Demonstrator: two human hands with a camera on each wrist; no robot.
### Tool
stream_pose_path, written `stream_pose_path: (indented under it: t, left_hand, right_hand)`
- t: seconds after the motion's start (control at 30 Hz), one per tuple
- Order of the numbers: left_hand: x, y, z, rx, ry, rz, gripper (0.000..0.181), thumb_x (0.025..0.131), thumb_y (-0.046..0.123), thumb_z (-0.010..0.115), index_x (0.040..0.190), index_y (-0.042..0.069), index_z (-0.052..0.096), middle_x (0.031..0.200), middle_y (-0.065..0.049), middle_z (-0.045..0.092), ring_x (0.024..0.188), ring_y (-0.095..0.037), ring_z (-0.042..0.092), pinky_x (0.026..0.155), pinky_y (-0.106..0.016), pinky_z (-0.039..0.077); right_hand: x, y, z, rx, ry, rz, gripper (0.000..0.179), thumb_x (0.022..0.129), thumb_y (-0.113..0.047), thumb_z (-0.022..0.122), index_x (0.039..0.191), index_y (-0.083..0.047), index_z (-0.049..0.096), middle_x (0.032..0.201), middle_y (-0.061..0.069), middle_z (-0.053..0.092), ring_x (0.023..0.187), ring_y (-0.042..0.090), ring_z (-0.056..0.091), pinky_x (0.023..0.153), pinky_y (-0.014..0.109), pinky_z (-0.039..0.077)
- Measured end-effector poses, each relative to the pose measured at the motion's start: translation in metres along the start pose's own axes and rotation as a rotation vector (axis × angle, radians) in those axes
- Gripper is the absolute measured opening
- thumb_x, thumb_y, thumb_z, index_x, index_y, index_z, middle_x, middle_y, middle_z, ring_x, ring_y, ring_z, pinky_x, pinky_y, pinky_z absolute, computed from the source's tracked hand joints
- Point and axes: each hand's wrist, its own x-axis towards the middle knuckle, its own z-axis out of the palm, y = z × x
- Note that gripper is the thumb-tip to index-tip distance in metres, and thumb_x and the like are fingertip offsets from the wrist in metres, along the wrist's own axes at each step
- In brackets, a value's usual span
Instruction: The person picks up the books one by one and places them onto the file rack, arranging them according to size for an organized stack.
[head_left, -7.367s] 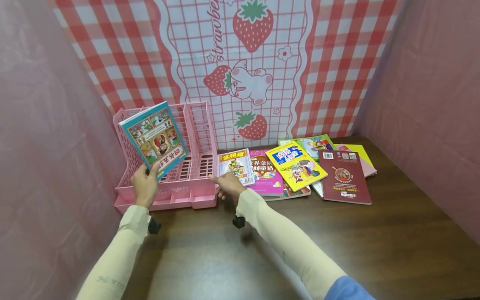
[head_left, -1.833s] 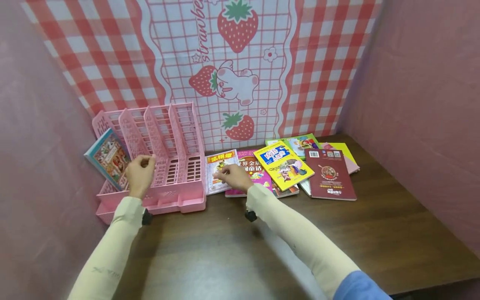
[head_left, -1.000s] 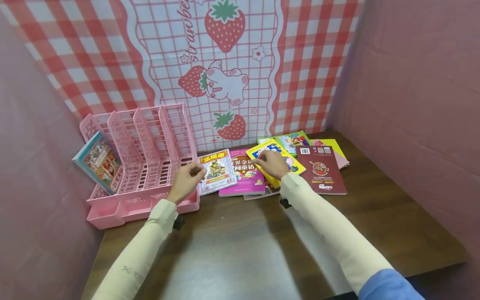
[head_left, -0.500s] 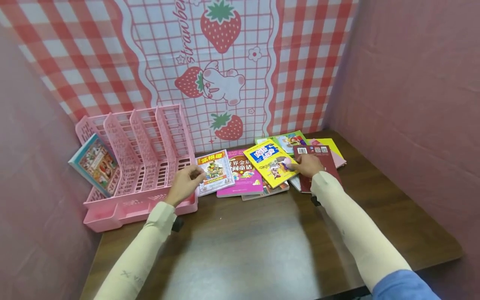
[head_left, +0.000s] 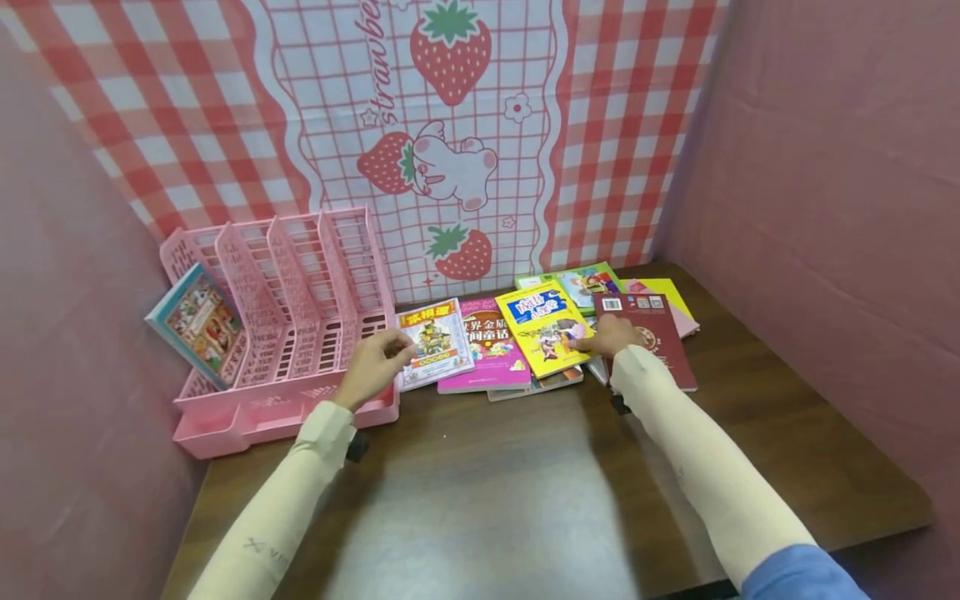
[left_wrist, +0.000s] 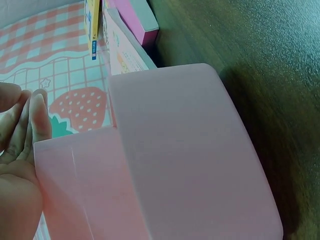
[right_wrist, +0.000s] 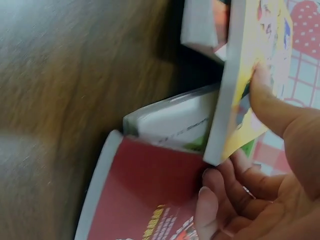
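Note:
My right hand [head_left: 611, 337] pinches the right edge of a yellow book [head_left: 542, 333] on the pile. In the right wrist view the thumb [right_wrist: 267, 102] lies on its cover, the fingers are curled at its underside, and the book's edge is tilted up. Beneath that hand lies a maroon book [head_left: 667, 350]. My left hand [head_left: 372, 367] hovers empty over the front right of a pink desktop rack [head_left: 273, 408], its fingers loosely bent. A blue-edged picture book [head_left: 202, 323] leans in the rack's leftmost compartment.
Left of the yellow book lie a white-bordered comic-style book [head_left: 435, 343] and a magenta book [head_left: 487, 379]. A green book [head_left: 600, 279] and a bright yellow one [head_left: 671, 292] lie behind. A checked strawberry cloth [head_left: 600, 167] hangs at the back of the wooden table [head_left: 465, 500].
The blue-edged book went from my left hand into the rack's leftmost compartment, and that hand moved right. My right hand moved over to the yellow book, which has since turned slightly.

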Motion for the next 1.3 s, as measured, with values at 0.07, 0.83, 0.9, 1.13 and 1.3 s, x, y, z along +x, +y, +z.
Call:
stream_pose_path:
  t: [0.07,0.83,0.9,1.13,1.3]
  left_hand:
    - [0.001,0.000,0.001,-0.003,0.003,0.005,0.012,0.098,0.015,0.071,0.102,0.004,0.073,0.089,-0.009,0.073,0.078,-0.019,0.066,0.074,-0.038,0.054]
    - [0.000,0.000,0.001,-0.043,-0.018,-0.003,0.009,0.098,0.018,0.072,0.100,0.009,0.073,0.092,-0.007,0.073,0.082,-0.020,0.066,0.077,-0.039,0.055]
    - [0.000,0.000,0.000,-0.039,-0.020,-0.009,0.010,0.098,0.020,0.071,0.101,0.010,0.073,0.092,-0.005,0.072,0.082,-0.019,0.066,0.077,-0.038,0.055]
    - [0.000,0.000,-0.001,-0.042,-0.021,0.012,0.013,0.099,0.022,0.071,0.100,0.009,0.073,0.089,-0.004,0.071,0.079,-0.019,0.065,0.075,-0.036,0.054]
    - [0.003,0.000,-0.001,-0.057,-0.022,-0.018,0.013,0.099,0.022,0.071,0.100,0.009,0.073,0.092,-0.009,0.072,0.082,-0.022,0.066,0.076,-0.037,0.054]
  right_hand:
    - [0.000,-0.002,0.000,0.000,0.007,0.004,0.071,0.090,-0.051,0.076,0.121,0.011,0.060,0.109,0.024,0.065,0.094,0.037,0.057,0.091,0.054,0.051]
    - [-0.001,0.056,-0.033,0.529,-0.455,-0.115,0.022,0.103,-0.019,0.058,0.107,0.003,0.058,0.068,0.001,0.051,0.054,0.012,0.043,0.050,0.024,0.037]
    - [0.000,0.061,-0.031,0.554,-0.410,-0.156,0.024,0.104,-0.021,0.058,0.108,0.002,0.052,0.071,0.002,0.053,0.057,0.013,0.045,0.050,0.025,0.037]
    - [0.002,0.079,-0.023,0.652,-0.215,-0.203,0.028,0.108,-0.023,0.054,0.115,0.004,0.050,0.073,0.003,0.054,0.056,0.013,0.045,0.049,0.025,0.038]
    - [-0.001,0.083,-0.021,0.686,-0.111,-0.193,0.036,0.109,-0.027,0.051,0.124,0.005,0.049,0.080,0.004,0.058,0.058,0.013,0.047,0.052,0.026,0.041]
